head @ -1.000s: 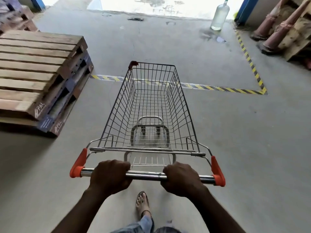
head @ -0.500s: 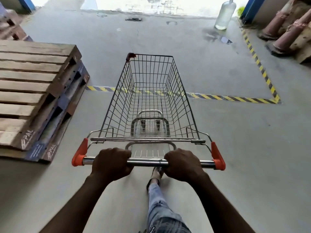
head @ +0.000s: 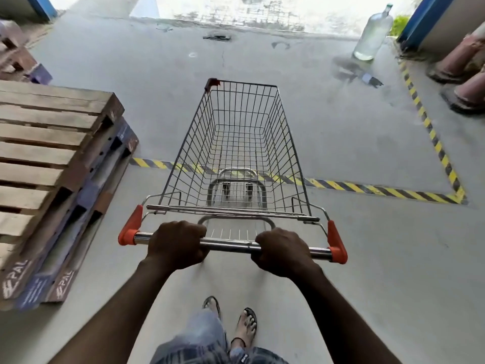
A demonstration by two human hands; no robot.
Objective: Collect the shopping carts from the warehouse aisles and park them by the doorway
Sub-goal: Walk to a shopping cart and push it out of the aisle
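Both hands are wrapped tight around the cart's handle [head: 231, 245], the left hand [head: 176, 245] near the left orange end cap and the right hand [head: 283, 252] nearer the right one. The empty wire cart [head: 236, 143] stands on the concrete floor [head: 380, 245], straddling the yellow-and-black striped line [head: 367, 189], nose toward the bright doorway [head: 236, 11]. Stacked wooden pallets [head: 52, 158] sit just beside it on the left, a big bottle [head: 372, 32] well ahead at the right.

the shopping cart [head: 237, 156] has rolled forward: its basket now straddles the yellow-black floor tape [head: 367, 189], whereas 1 second earlier its front only reached it. the pallet stack [head: 52, 166] sits closer alongside, the water bottle [head: 372, 32] nearer.
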